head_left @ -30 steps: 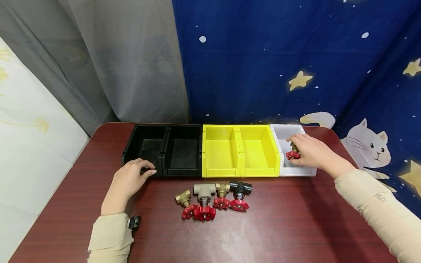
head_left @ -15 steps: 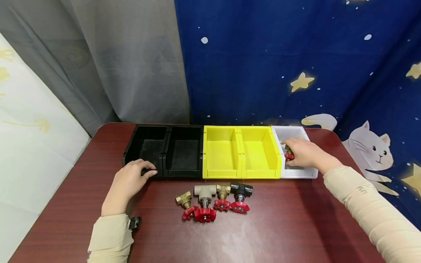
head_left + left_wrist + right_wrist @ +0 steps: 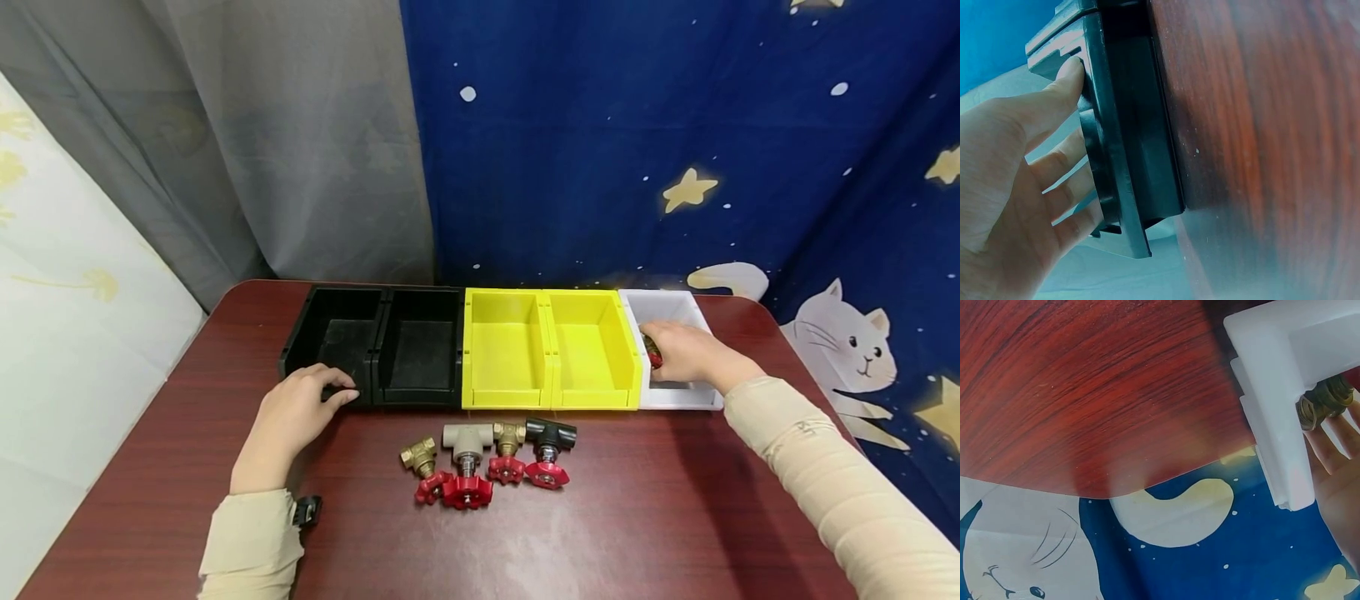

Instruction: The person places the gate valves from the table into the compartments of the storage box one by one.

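My right hand reaches down into the white bin and holds a brass valve with a red handwheel. In the right wrist view the valve's brass end shows against the fingers, while the bin wall hides part of it. My left hand rests at the front of the leftmost black bin, fingers relaxed over the rim. In the left wrist view its thumb touches the bin's edge.
Beside that bin stand another black bin and two yellow bins, all in one row. In front lie a brass valve, a grey valve, a second brass valve and a black valve, all with red handwheels.
My right hand has lowered further into the white bin and shifted slightly left with the brass valve, which is now less visible. The left hand stays where it was.
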A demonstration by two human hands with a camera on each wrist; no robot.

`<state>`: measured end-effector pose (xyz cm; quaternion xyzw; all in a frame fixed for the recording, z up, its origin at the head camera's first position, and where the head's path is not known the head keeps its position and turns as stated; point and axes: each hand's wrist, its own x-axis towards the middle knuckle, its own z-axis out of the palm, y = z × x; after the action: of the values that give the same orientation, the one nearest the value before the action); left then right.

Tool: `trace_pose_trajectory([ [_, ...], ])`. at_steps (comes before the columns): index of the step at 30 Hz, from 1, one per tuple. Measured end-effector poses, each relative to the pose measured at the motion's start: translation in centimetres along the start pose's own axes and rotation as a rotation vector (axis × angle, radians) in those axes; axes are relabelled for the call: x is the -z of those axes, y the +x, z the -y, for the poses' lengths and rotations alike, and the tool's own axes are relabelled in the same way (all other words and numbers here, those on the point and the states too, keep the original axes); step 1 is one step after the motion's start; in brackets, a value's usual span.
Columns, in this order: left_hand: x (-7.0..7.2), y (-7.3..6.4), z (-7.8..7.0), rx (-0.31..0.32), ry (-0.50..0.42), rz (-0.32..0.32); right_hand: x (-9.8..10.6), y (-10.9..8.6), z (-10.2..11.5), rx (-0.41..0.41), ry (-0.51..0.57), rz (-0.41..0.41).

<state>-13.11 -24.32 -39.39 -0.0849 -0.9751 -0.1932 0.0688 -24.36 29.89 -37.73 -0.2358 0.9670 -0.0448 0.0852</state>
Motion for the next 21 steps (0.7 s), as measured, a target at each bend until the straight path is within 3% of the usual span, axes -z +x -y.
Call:
trace_pose_trajectory([
  [7, -0.15, -0.01, 0.17, -0.006, 0.000, -0.007, 0.00, 0.09, -0.01, 0.032, 0.058, -0.005],
  [21, -0.13, -0.03, 0.02, 0.013, -0.003, 0.013, 0.07, -0.31, 0.11, -0.029, 0.109, 0.048],
])
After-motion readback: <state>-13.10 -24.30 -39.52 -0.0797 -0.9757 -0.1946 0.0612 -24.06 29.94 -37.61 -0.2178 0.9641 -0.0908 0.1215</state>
